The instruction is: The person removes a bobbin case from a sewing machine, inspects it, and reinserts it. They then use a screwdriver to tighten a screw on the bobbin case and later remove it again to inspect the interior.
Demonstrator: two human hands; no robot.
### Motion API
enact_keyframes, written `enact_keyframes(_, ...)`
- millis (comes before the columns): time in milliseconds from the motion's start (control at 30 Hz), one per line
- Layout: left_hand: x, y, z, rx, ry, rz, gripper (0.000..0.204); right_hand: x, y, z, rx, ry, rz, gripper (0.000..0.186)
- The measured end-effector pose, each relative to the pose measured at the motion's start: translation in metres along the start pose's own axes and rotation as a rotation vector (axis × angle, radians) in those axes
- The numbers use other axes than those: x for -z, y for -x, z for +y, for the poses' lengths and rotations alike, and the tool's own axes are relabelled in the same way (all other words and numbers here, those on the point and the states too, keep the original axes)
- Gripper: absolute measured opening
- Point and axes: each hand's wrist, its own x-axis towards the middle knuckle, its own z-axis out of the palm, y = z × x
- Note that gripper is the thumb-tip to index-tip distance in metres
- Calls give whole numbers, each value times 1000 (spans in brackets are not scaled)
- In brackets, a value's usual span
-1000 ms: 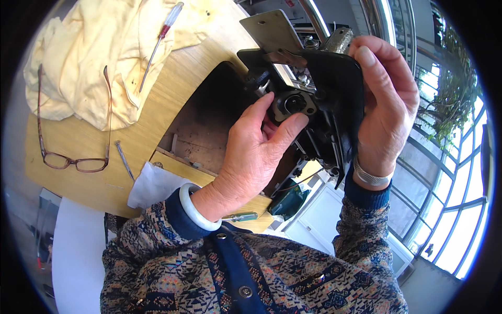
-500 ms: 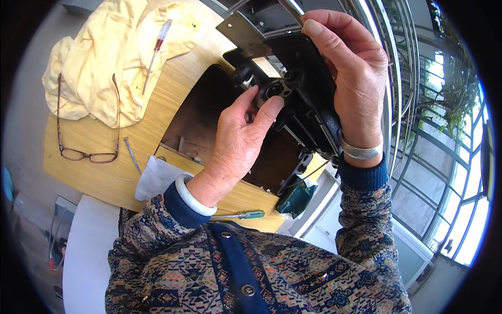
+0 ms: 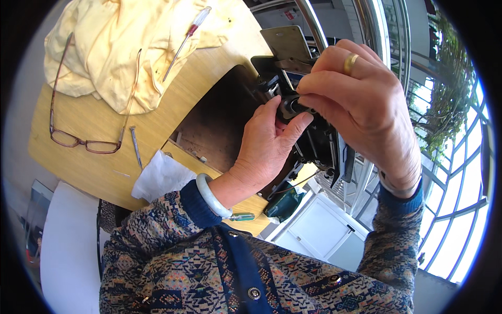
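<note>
"As we read from near to far, how do the fingers stand?"

"Left hand (image 3: 266, 144): thumb and forefinger closed about the round dark part (image 3: 290, 108). Right hand (image 3: 368, 97), farther right: fingertips bent together at that part; whether they grip anything, I cannot tell."

"Handling?"

"Part judged light and rigid, possibly slick with oil; pinch its rim. Black machine (image 3: 320, 149), right of the dark opening (image 3: 209, 128), judged heavy and stiff; take its solid body, not the thin metal plate (image 3: 286, 43) at the far end."
</note>
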Motion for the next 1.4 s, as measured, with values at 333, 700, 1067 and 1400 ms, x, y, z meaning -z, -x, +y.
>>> enact_keyframes(333, -1, -3, -5, -138, -107, 22, 43, -13, -22, 14, 185, 243, -376, 8)
enact_keyframes(700, -4, -5, -8, -142, -118, 57, 48, -22, -19, 10, 243, 433, -457, 9)
enact_keyframes(1067, -3, -8, -15, -149, -198, 56, 61, -27, -17, 15, 255, 559, -539, 11)
enact_keyframes(1400, -1, -6, -10, -144, -166, 35, 56, -28, -21, 18, 302, 417, -495, 9)
